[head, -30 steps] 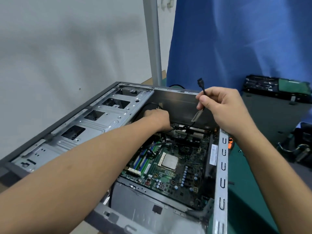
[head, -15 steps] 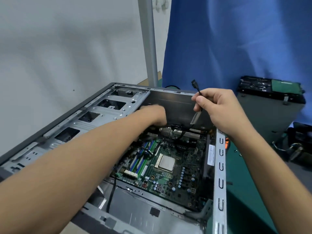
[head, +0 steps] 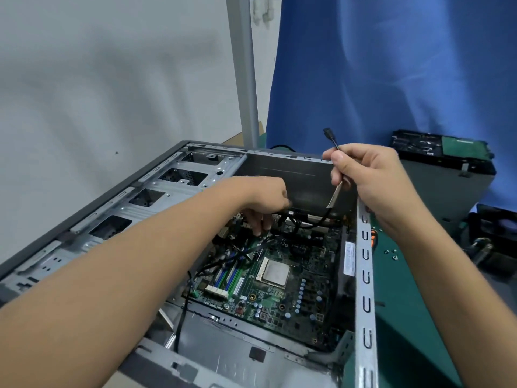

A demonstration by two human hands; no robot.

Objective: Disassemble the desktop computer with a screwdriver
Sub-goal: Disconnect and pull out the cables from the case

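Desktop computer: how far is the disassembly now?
Done: case open, CPU bare with no cooler, loose screws on the mat. In hand: right hand holds a freed black cable; left hand reaches among wires. Left: motherboard sits inside.

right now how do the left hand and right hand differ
The left hand reaches down inside the computer case, fingers among cables over the motherboard; the right hand is raised above the case's rim. The right hand grips a black cable, connector sticking up; whether the left hand grips anything is unclear. Both handle the case's wiring.
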